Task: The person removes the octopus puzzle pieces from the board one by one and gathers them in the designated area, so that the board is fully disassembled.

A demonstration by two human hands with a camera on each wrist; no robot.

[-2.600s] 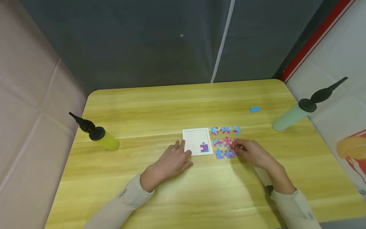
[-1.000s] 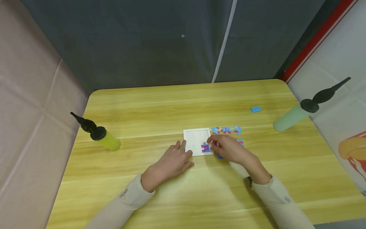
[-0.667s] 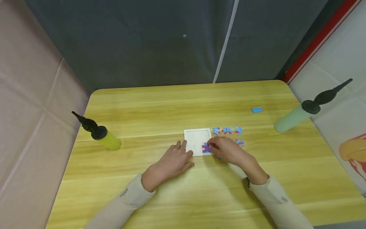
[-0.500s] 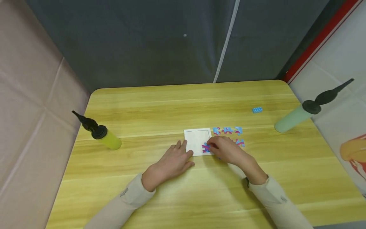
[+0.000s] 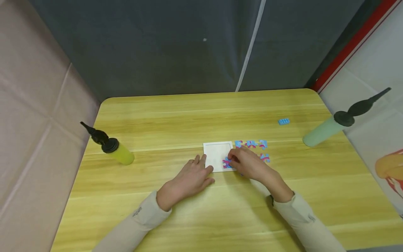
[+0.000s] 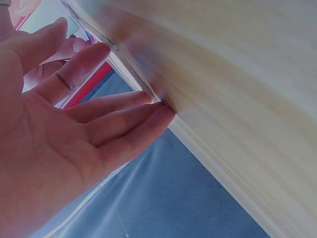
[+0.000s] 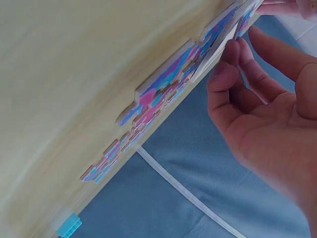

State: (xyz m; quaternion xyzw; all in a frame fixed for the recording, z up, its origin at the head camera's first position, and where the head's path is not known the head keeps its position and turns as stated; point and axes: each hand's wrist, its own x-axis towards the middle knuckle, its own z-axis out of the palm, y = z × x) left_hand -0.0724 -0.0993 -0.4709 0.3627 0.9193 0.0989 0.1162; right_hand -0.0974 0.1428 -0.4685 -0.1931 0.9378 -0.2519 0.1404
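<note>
My left hand [image 5: 188, 177] lies at the left edge of a white square puzzle tray [image 5: 214, 150], its straight fingers touching the rim. A pink and blue jigsaw piece [image 5: 226, 163] sits in the tray's near right corner. Over that corner is my right hand [image 5: 253, 167], thumb and fingers curled together. In the right wrist view a small jigsaw piece [image 7: 243, 23] shows at the fingertips, mostly covered by them. Loose jigsaw pieces [image 5: 251, 144] lie in rows right of the tray; the right hand hides several of them.
A blue toy brick [image 5: 284, 121] lies toward the back right of the wooden table [image 5: 157, 119]. A yellow bottle [image 5: 121, 154] with a black top stands at left, a pale green bottle [image 5: 321, 133] at right. A dark curtain [image 5: 151, 49] hangs behind.
From the loose pieces at the right, my right hand has moved left to the tray's near right corner and stayed there. The left hand has kept its place on the tray's edge.
</note>
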